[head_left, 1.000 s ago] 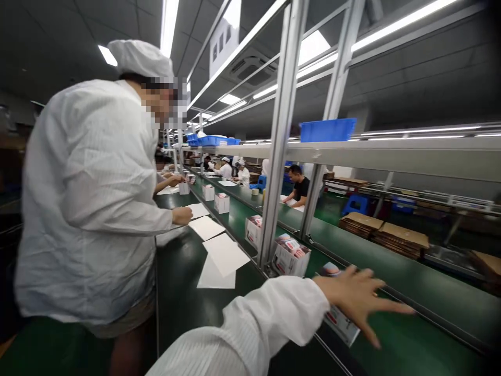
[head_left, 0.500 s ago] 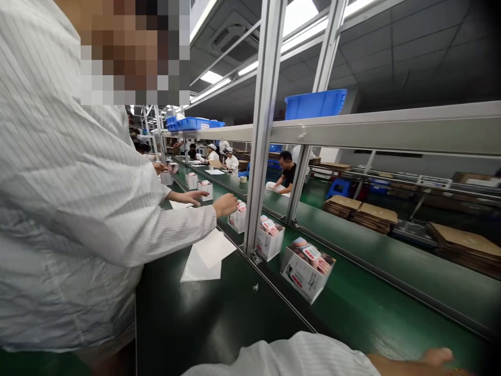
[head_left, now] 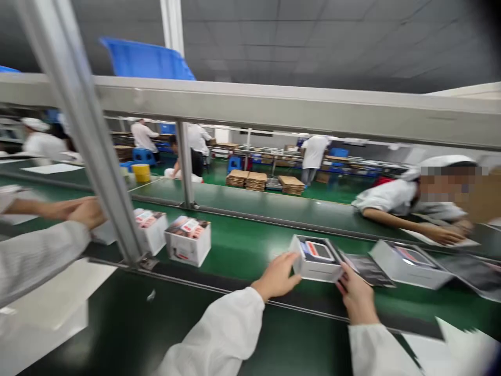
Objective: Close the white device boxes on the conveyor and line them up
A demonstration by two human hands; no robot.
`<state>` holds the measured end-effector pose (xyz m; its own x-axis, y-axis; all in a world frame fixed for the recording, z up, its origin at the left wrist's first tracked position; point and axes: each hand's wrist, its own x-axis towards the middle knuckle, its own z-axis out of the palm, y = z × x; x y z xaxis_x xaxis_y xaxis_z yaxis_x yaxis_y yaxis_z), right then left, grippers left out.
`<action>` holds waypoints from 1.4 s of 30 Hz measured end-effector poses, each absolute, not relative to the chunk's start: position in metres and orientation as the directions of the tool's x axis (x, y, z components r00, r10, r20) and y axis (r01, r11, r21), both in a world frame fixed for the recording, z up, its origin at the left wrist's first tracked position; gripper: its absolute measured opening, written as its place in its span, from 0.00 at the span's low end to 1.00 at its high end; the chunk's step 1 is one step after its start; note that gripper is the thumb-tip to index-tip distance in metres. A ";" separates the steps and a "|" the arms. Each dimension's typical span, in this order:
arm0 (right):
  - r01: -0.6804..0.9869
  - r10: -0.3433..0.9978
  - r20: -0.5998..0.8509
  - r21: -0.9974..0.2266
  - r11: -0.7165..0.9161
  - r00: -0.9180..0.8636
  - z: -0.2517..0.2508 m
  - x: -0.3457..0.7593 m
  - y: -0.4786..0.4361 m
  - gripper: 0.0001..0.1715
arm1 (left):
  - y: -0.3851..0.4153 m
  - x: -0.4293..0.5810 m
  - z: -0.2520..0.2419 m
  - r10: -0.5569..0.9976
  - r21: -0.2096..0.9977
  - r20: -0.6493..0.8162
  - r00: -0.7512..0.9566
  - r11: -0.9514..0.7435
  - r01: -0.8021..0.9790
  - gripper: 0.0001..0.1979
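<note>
Far to the left of the open white box point(head_left: 315, 259), a co-worker's white sleeve point(head_left: 37, 261) reaches in from the edge of the view, with the hand point(head_left: 88, 214) just beside a metal post point(head_left: 97, 141). White paper sheets point(head_left: 47, 313) lie on the dark bench point(head_left: 164, 334) below that sleeve. Nearer the open white box, two closed white boxes point(head_left: 188, 241) stand on the green belt point(head_left: 242, 250), apart from it and just right of the post. Behind them, well beyond the belt, are a yellow bucket point(head_left: 141, 172), a blue crate point(head_left: 146, 60) on a shelf point(head_left: 274, 104), and stacks of flat cardboard point(head_left: 246, 180).

The open white box sits on the belt between the person's hands, and both hold it in a narrow grip. The left hand point(head_left: 276, 277) presses against its left end, and the right hand point(head_left: 356, 292) takes its right corner, with the fingers point(head_left: 344, 277) against the edge. A dark printed sheet point(head_left: 366, 269) lies touching its right side. Further right stands a second open white box point(head_left: 409, 263). Past that, a co-worker point(head_left: 391, 198) leans across the far side of the belt, one hand point(head_left: 442, 235) on a pale sheet.
</note>
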<state>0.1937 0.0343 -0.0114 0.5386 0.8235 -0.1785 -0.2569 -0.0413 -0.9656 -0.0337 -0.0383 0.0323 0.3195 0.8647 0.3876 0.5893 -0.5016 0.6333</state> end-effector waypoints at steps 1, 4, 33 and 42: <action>-0.279 0.805 -0.210 -0.959 -0.058 0.555 -0.011 0.200 0.032 0.21 | -0.037 -0.033 0.030 0.856 0.635 0.394 0.335 -0.517 0.575 0.31; -0.219 0.818 -0.098 -0.975 0.035 0.567 -0.011 0.188 0.030 0.24 | -0.037 -0.033 0.026 0.850 0.630 0.419 0.321 -0.526 0.571 0.28; 0.298 0.958 0.282 -0.919 0.257 0.046 -0.013 0.124 0.008 0.35 | -0.044 -0.077 0.017 0.902 0.502 0.412 0.126 -0.340 0.795 0.43; 0.003 0.974 0.216 -0.976 0.216 0.064 -0.026 0.118 0.023 0.39 | -0.034 -0.082 0.116 0.700 -0.025 0.256 0.667 -0.685 0.728 0.51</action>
<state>0.1178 0.0231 -0.0257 0.0642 0.9743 0.2161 0.0028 0.2164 -0.9763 -0.0825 -0.0345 0.1160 0.6671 0.6995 0.2562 0.7280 -0.6851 -0.0252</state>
